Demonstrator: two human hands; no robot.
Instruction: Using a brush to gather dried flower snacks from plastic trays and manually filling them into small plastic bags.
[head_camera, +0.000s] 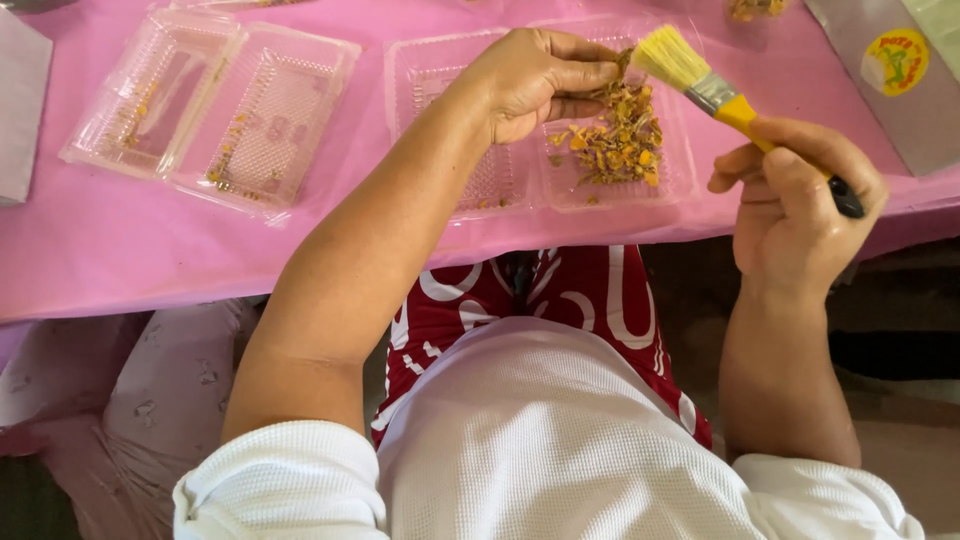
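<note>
Head view, looking down over a table with a pink cover. Left hand is curled shut, fingertips pinched on a small tuft of dried orange-and-yellow plant bits, held just above a loose pile of the same dried bits. The pile lies in the right half of an open clear plastic clamshell tray set near the table's front edge; a few crumbs are scattered in the tray's left half. Right hand is closed around the dark lower handle of a paintbrush, which has a yellow shaft, metal ferrule and pale yellow bristles. The brush is tilted, bristles up and to the left, the bristle tip close beside the left fingertips and above the pile's far edge; touching or not, cannot tell. A second open clear clamshell tray lies well to the left on the pink cover, with only sparse orange specks in it. Grey flat card at far left edge.
</note>
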